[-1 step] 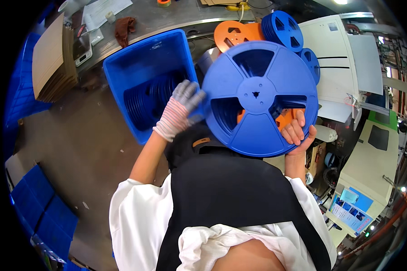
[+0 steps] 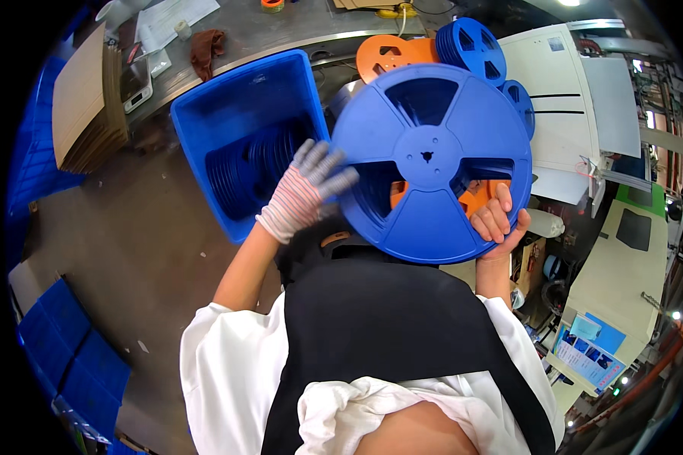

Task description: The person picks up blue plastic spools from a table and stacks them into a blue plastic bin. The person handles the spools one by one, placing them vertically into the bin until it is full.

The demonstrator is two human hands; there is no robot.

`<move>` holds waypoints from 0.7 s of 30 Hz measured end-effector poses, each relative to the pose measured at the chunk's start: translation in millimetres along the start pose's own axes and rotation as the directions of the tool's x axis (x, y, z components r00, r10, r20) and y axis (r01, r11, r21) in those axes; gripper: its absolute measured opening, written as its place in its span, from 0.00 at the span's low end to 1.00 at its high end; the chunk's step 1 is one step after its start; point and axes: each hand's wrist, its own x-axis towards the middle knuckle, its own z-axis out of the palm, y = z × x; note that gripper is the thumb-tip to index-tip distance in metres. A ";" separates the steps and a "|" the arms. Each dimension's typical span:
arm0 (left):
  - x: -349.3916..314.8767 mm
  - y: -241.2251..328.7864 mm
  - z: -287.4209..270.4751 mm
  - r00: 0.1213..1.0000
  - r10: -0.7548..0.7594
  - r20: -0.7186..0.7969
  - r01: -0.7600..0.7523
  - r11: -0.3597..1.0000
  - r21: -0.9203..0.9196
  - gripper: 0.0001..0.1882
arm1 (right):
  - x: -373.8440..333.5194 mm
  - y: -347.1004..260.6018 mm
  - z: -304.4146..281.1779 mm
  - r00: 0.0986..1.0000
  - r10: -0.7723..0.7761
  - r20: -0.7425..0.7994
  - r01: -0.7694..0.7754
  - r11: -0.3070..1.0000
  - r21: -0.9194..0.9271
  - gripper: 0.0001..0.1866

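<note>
A large blue plastic reel, or a stack of them, stands upright in front of my chest, its flat face with three cut-outs toward me. My bare right hand grips its lower right rim, fingers through a cut-out. My left hand, in a striped grey and white knit glove, hovers at the reel's left edge with fingers spread. Whether its fingertips touch the rim I cannot tell. Left of it, a blue bin holds a row of blue reels on edge.
Behind the reel stand orange reels and smaller blue reels. A metal workbench crosses the top, bearing a brown cloth. Cardboard sheets stack at far left, blue crates lower left. Pale machine cabinets line the right.
My left hand's fingers have spread wider and shifted slightly right toward the reel's edge. The right hand keeps its grip on the reel.
</note>
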 end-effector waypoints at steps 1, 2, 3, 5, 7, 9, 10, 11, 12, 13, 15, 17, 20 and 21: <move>3.5 8.3 -5.4 0.997 0.067 -0.028 -0.067 0.998 0.005 0.27 | 2.7 3.8 3.4 1.000 -0.027 -0.005 0.027 0.999 0.023 0.14; 6.4 15.0 -8.0 0.989 0.134 -0.056 -0.134 0.991 0.012 0.25 | 4.2 5.1 2.7 1.000 -0.018 0.025 0.016 0.999 0.047 0.15; 9.0 21.0 -10.1 0.977 0.200 -0.080 -0.199 0.980 0.019 0.22 | 4.1 4.3 1.4 0.999 -0.009 0.052 0.006 0.997 0.073 0.15; 7.4 23.2 -14.1 0.976 0.213 -0.051 -0.212 0.977 0.029 0.18 | 6.7 2.1 1.0 0.995 0.006 0.104 -0.016 0.995 0.099 0.15; 3.9 24.2 -17.3 0.972 0.231 -0.051 -0.229 0.973 0.038 0.14 | 7.6 0.9 3.5 0.996 0.013 0.092 -0.021 0.996 0.085 0.15; -2.2 28.5 -19.7 0.981 0.193 -0.024 -0.192 0.981 0.033 0.14 | 8.4 1.8 1.3 0.995 0.021 0.092 -0.029 0.996 0.086 0.16; -5.5 31.2 -20.6 0.985 0.170 -0.005 -0.170 0.985 0.032 0.15 | 9.5 2.1 -1.0 0.995 0.024 0.092 -0.032 0.996 0.079 0.16; -4.8 32.8 -21.8 0.989 0.148 -0.007 -0.148 0.988 0.045 0.15 | 12.3 1.6 -1.9 0.995 0.028 0.092 -0.035 0.997 0.071 0.16; -7.2 33.9 -18.8 0.992 0.127 -0.024 -0.126 0.992 0.027 0.15 | 12.3 0.9 4.7 0.996 0.035 0.078 -0.040 0.997 0.060 0.17; -11.1 36.7 -17.8 0.997 0.072 -0.027 -0.071 0.997 0.022 0.16 | 18.4 4.9 10.3 0.999 0.016 0.045 -0.018 0.999 0.043 0.16; -12.8 39.1 -22.1 0.999 0.023 -0.047 -0.021 0.999 0.047 0.15 | 18.6 3.2 1.8 1.000 0.018 -0.004 -0.018 0.997 -0.070 0.23; -25.5 37.7 -15.0 0.976 -0.198 -0.093 0.158 0.932 -0.325 0.13 | 21.0 5.8 5.1 0.977 -0.045 -0.209 -0.013 0.963 -0.269 0.30; -47.4 39.1 -6.0 0.802 -0.555 0.221 0.437 0.292 -0.851 0.11 | 26.7 8.2 0.1 0.917 -0.076 -0.393 -0.062 0.943 -0.328 0.30; -51.3 37.8 -6.4 0.727 -0.580 0.368 0.423 -0.044 -0.905 0.10 | 25.2 6.5 -5.4 0.926 -0.039 -0.374 -0.075 0.955 -0.286 0.28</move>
